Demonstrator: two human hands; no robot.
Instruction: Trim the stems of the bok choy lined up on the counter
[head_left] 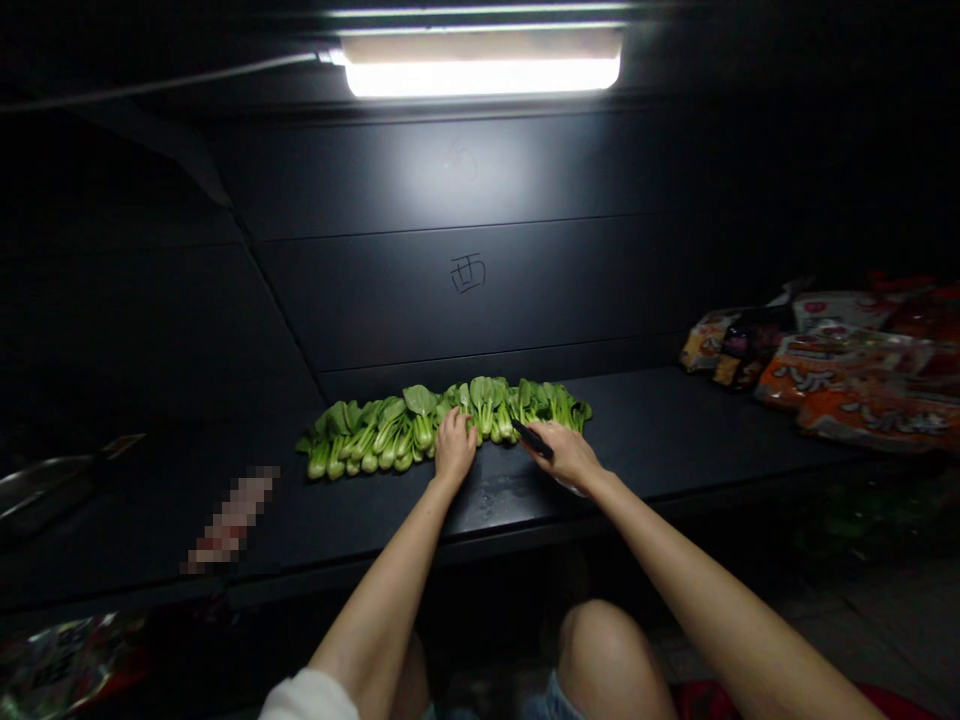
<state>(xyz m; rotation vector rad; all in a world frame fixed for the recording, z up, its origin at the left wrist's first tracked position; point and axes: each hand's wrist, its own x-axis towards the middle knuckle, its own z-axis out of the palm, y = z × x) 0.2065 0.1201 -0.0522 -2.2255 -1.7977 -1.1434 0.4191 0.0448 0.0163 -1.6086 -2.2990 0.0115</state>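
A row of small green bok choy heads (pixel 390 425) lies along the back of a dark shelf (pixel 660 430), stems toward me. My left hand (pixel 454 445) rests on the heads near the middle of the row, fingers curled over them. My right hand (pixel 566 452) sits at the row's right end, closed around a thin dark tool (pixel 532 438) that looks like a small knife. The tool's tip points left at the stems. My knee (pixel 600 640) shows below the shelf edge.
Packaged snack bags (pixel 847 370) are piled on the shelf at the right. A metal bowl or tray (pixel 37 490) sits at the far left, with a blurred patch (pixel 229 520) beside it. A strip light (pixel 484 65) glows overhead. The back panel carries a handwritten mark (pixel 468 272).
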